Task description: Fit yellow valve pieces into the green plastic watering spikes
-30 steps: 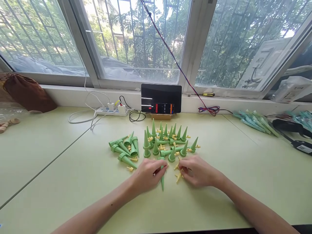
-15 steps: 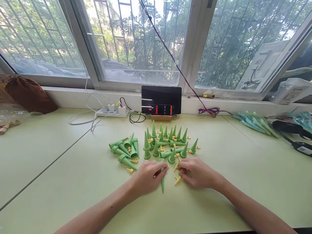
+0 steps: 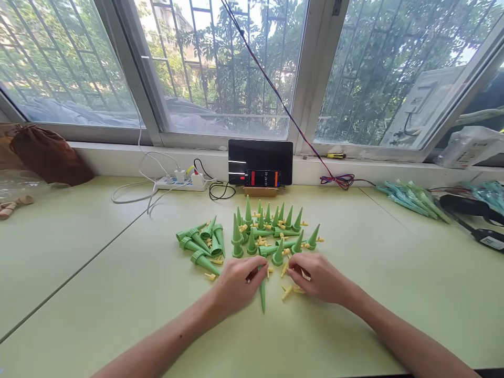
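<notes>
My left hand is closed in a pinch, with a small yellow plastic connector at its fingertips. A green plastic spike lies partly under these fingers, point toward me. My right hand is closed, its thumb and forefinger at another yellow connector. Below those fingertips lie more yellow connectors. Beyond both hands, several green spikes stand upright or lie down among yellow connectors. A pile of loose green spikes rests to the left, with a yellow connector in front.
A phone showing a timer leans on a dark tablet at the back. Left of it lie a power strip and cables. A brown bag sits far left. Plastic-wrapped packs and a black strap lie right.
My left fingertips have moved slightly up and left, showing more of the yellow connector there. My right thumb has lifted off the near connectors, and its fingertips are now at the one farther up.
</notes>
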The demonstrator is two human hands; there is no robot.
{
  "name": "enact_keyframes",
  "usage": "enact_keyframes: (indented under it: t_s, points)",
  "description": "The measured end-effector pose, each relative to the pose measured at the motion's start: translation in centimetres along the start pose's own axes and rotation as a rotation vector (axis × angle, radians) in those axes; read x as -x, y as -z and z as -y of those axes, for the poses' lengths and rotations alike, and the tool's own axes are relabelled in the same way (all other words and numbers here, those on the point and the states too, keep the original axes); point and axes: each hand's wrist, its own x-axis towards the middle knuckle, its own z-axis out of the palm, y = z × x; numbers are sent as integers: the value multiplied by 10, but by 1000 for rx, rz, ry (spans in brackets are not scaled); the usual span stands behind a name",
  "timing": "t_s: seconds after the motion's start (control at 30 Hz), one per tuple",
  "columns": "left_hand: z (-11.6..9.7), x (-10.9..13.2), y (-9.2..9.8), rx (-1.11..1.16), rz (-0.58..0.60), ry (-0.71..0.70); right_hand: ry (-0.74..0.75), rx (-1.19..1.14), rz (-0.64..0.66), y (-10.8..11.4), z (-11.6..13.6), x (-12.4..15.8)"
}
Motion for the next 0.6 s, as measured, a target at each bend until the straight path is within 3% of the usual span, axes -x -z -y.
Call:
enact_keyframes:
  t_s: [0.33, 0.6]
  points:
    - [1, -5, -1, -51, 63, 287, 79, -116, -125, -10, 8, 1]
    - [1, -7, 1, -96, 148, 291, 106, -94, -150, -11, 9, -2]
